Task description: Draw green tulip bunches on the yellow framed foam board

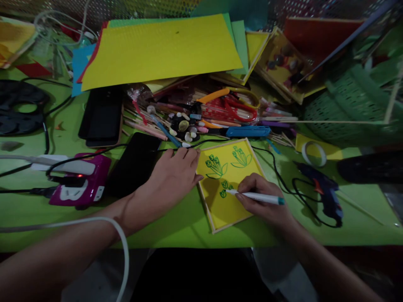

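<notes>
A yellow panel with a thin wooden frame lies slightly turned on the green table. Green tulip drawings show on its upper half, with a smaller cluster of green flower heads lower down. My right hand is closed around a white felt-tip pen with a green end. The pen's tip meets the panel beside that lower cluster. My left hand lies flat with its fingers stretched out, the fingertips and thumb at the frame's left edge. Nothing is visible in it.
Phones and a purple power adapter sit to the left. Sticks, scissors and a blue cutter crowd behind the panel, below coloured sheets. On the right are a glue gun, tape roll and green basket.
</notes>
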{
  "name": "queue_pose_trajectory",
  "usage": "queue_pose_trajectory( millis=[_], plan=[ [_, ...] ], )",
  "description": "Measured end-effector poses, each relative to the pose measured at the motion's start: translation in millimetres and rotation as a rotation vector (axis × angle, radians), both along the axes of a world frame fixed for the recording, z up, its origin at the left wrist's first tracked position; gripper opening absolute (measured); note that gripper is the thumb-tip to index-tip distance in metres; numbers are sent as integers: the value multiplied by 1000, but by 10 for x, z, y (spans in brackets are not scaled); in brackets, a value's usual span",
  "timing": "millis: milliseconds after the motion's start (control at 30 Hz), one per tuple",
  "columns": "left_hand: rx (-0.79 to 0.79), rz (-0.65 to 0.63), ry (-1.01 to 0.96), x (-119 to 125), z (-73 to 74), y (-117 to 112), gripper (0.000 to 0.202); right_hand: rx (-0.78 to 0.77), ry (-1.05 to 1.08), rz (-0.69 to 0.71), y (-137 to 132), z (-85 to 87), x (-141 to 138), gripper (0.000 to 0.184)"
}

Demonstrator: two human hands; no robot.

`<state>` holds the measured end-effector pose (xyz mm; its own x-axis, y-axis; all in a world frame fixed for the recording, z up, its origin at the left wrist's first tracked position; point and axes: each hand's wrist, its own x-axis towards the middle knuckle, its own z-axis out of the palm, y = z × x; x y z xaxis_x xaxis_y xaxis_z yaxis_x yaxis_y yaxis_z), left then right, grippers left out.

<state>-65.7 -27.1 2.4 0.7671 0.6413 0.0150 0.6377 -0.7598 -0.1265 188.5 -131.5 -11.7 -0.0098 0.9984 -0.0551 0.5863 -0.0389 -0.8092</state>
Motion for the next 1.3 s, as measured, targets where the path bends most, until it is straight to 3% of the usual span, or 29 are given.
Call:
queue_pose_trajectory(
  millis=[300,533,1300],
  plan=[
    [-13,-1,-1,-8,-23,-1,51,36,147,24,-14,-15,2,14],
    [-30,9,4,0,8,-8,49,-34,62,43,-29,12,-25,14],
    [-28,8,-5,8,-1,-3,52,-31,-30,37,2,33,-44,14]
  ],
)
